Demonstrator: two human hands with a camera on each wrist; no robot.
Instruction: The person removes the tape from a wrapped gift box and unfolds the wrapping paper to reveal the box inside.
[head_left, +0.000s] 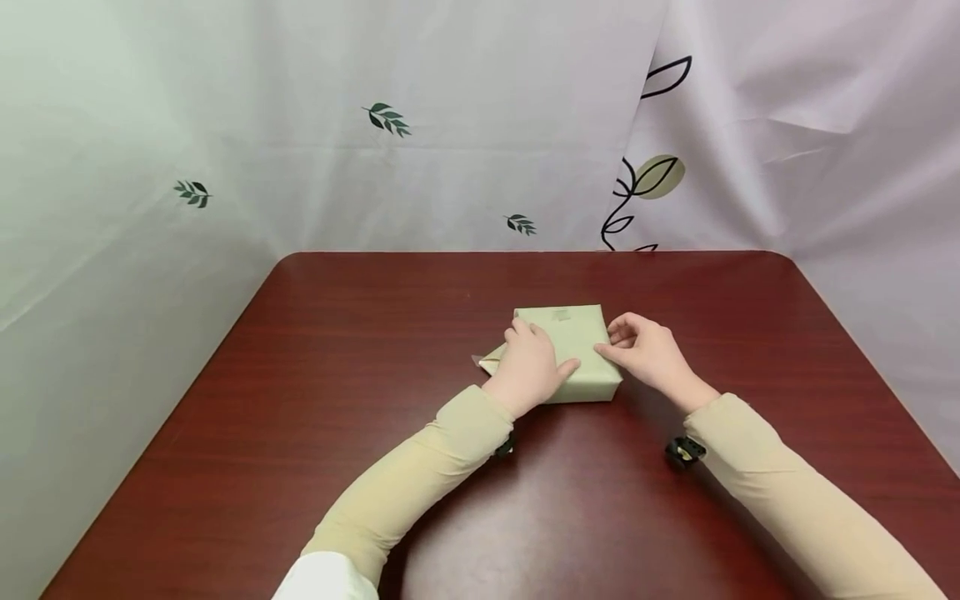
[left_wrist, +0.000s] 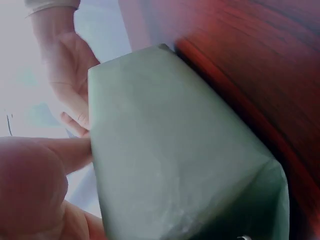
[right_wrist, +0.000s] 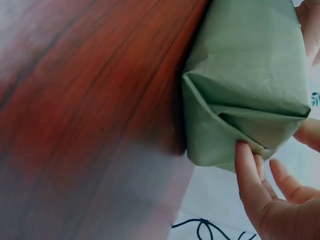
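Observation:
A box wrapped in pale green paper (head_left: 573,337) lies flat on the table, right of its middle. My left hand (head_left: 527,360) rests over its left part with the thumb out across the top; in the left wrist view its thumb (left_wrist: 75,152) lies along the upper edge. At the right end, my right hand (head_left: 647,350) touches the paper with its thumb at the top edge. The right wrist view shows a fingertip (right_wrist: 243,150) against the folded end flap (right_wrist: 210,135). At the left end, a pointed paper flap (head_left: 492,358) sticks out with a clear piece, perhaps tape, on it.
The dark red wooden table (head_left: 300,400) has rounded far corners. Behind it and along both sides hang pale curtains (head_left: 465,75) with leaf prints. Dark wrist devices (head_left: 684,452) show beneath the beige sleeves.

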